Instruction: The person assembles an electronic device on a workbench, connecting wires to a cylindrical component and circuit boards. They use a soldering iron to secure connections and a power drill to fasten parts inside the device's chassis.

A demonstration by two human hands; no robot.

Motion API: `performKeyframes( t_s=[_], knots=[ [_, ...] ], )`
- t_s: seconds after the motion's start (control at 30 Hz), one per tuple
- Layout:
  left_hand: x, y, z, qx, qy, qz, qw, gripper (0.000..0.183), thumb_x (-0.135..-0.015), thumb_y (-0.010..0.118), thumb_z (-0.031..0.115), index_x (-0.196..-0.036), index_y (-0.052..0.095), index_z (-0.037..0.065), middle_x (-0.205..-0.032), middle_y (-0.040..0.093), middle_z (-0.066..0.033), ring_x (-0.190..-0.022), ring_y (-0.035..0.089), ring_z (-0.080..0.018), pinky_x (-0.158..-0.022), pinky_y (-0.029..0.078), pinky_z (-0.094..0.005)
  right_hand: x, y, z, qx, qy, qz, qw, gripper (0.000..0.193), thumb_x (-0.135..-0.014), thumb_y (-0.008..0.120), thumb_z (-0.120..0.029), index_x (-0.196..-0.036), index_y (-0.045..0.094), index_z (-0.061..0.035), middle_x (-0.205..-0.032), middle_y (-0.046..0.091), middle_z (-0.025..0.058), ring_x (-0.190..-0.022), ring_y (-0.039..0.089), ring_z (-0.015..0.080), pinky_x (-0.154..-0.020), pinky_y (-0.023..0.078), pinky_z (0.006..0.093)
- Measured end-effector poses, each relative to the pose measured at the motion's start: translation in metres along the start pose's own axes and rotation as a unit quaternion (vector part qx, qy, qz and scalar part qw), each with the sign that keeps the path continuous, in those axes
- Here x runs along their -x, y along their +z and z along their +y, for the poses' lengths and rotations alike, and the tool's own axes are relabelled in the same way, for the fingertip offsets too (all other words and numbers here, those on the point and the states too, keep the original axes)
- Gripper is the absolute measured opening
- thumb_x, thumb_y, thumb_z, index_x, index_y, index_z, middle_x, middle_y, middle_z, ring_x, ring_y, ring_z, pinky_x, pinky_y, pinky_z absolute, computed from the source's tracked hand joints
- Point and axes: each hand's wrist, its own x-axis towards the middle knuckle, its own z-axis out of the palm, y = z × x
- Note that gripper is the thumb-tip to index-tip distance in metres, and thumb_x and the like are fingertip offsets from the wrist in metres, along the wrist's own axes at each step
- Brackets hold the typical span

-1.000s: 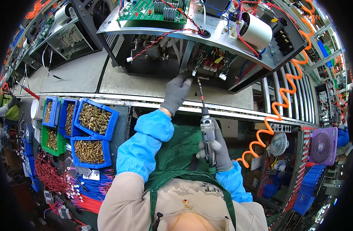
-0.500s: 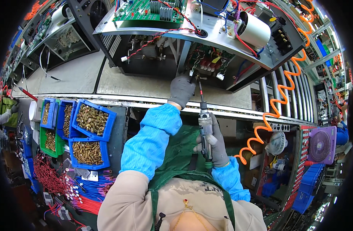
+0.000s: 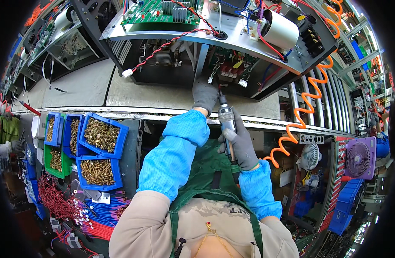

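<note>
My right hand [image 3: 242, 144], in a grey glove, is wrapped round a power screwdriver [image 3: 226, 117]. Its bit points up into the lower bay of a metal equipment chassis [image 3: 266, 47]. Just left of the bit, my grey-gloved left hand [image 3: 205, 93] reaches into the bay's front, beside the metal divider. Its fingers are curled together; what they pinch is hidden. Behind the hands sits a circuit board with red parts [image 3: 234, 69]. White connectors on twisted leads hang nearby, one of them a red-and-black cable [image 3: 174, 42].
Blue bins of screws [image 3: 103, 135] and a green bin [image 3: 55, 161] stand at the left, above bundled red and blue wires [image 3: 100, 210]. An orange coiled hose [image 3: 307, 112] hangs at the right, near a purple fan [image 3: 360, 158]. Another open chassis [image 3: 64, 56] stands at far left.
My right hand has raised the screwdriver, its bit now deeper in the bay. My left hand has moved slightly up and inward. The view has shifted a little.
</note>
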Motion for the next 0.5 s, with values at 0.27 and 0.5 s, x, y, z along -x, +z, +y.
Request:
performKeyframes(
  t_s=[0.27,0.5],
  knots=[
    [0.018,-0.046,0.012,0.062,0.005,-0.033,0.998,0.018,-0.082,0.058,0.024,-0.080,0.066,0.007,-0.075,0.063,-0.0168,-0.071,0.062,-0.0360,-0.062,0.049,-0.0455,0.000,0.032,0.015,-0.235,0.018,-0.025,0.971,0.071,-0.087,0.053,-0.027,-0.147,0.014,-0.0212,-0.078,0.056,0.0127,-0.052,0.058,0.0201,-0.046,0.054,0.0326],
    [0.020,-0.054,0.000,0.143,-0.007,-0.015,0.990,0.017,-0.083,0.060,0.021,-0.080,0.064,0.005,-0.071,0.062,-0.0176,-0.064,0.061,-0.0338,-0.057,0.048,-0.0420,-0.003,0.061,0.014,-0.258,0.003,0.001,0.966,0.067,-0.089,0.048,-0.015,-0.146,0.015,-0.0198,-0.077,0.055,0.0121,-0.051,0.059,0.0201,-0.047,0.055,0.0341]
  ],
)
